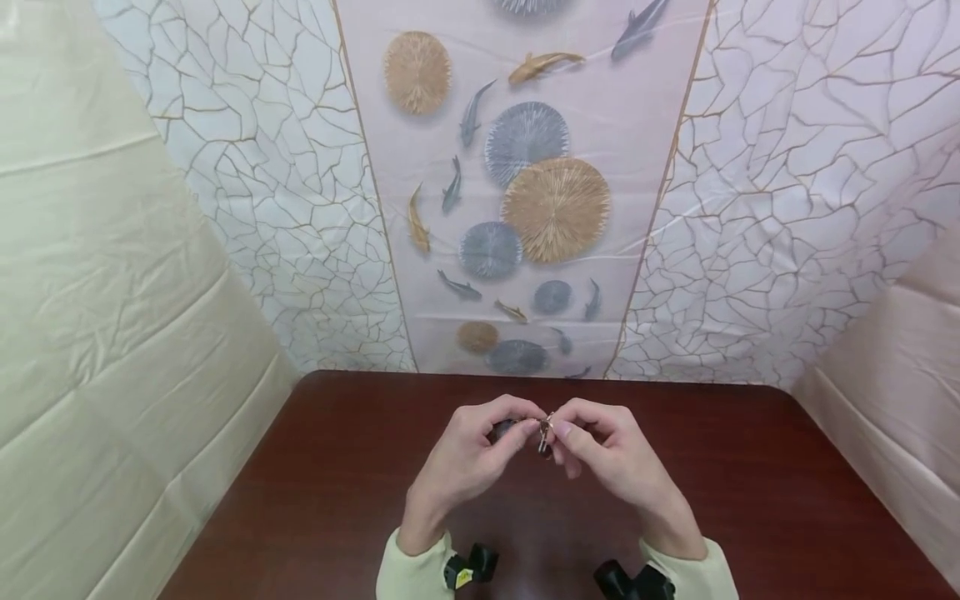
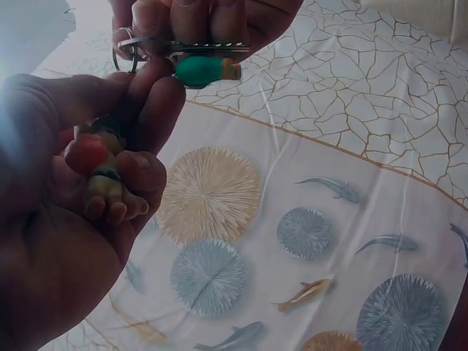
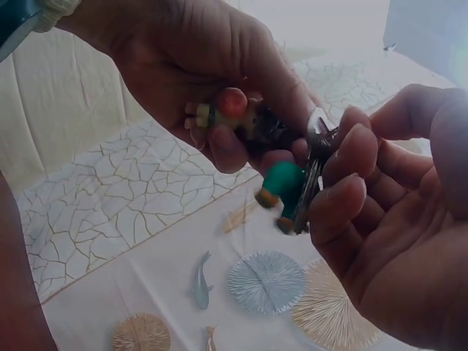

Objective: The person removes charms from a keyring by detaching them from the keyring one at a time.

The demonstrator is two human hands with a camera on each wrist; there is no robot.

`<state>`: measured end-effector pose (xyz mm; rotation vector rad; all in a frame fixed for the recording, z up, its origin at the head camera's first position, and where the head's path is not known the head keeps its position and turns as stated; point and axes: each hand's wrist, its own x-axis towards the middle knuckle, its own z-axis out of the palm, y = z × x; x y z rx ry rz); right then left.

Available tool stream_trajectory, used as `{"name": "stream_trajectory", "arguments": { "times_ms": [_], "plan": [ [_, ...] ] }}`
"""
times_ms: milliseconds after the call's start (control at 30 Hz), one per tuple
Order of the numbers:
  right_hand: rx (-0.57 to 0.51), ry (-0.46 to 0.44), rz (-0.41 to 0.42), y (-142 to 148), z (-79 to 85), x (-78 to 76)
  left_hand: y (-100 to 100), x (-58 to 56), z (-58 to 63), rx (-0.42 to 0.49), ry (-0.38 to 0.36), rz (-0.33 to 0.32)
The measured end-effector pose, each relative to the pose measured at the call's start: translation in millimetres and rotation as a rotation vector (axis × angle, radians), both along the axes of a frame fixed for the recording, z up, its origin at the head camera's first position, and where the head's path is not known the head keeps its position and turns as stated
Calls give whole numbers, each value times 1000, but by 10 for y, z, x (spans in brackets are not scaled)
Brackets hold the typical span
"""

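My left hand (image 1: 465,450) and right hand (image 1: 615,454) meet over the table in the head view, with a key ring (image 2: 117,58) between their fingertips. In the left hand lies a small figurine (image 2: 95,157) with a round red part, its head partly hidden by the fingers. The left thumb and forefinger pinch close to the ring. The right hand's fingers and thumb grip the ring from the other side. Beneath them hang a metal key (image 3: 311,183) with a toothed edge and a green figurine (image 3: 284,181).
A dark reddish-brown table (image 1: 322,500) lies under the hands. Behind it hangs a patterned cloth (image 1: 525,283) with fish and round motifs. Pale fabric walls (image 1: 112,333) stand at both sides. Black wrist cameras (image 1: 483,562) sit at the sleeves.
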<state>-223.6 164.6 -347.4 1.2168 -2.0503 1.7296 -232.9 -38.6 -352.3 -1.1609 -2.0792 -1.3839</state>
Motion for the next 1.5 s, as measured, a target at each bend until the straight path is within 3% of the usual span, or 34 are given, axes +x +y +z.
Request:
{"name": "stream_trajectory", "arguments": {
  "times_ms": [300, 533, 767, 1067, 1300, 1500],
  "plan": [
    [-33, -7, 31, -3, -13, -25, -13, -31, -6, -45, -47, -5],
    [-50, 9, 48, -24, -18, -41, -36, -40, -28, -18, -62, 26],
    [-27, -21, 78, 16, -29, -68, -4, -21, -25, -32, 1, 31],
    [-15, -169, 87, 14, -15, -57, 11, -10, 0, -2, 78, 53],
    [-65, -104, 62, -10, -40, -58, 9, -12, -4, 48, 34, 54],
    [-109, -14, 126, -44, -44, -39, 25, 13, 2, 107, 28, 26]
  ]
}}
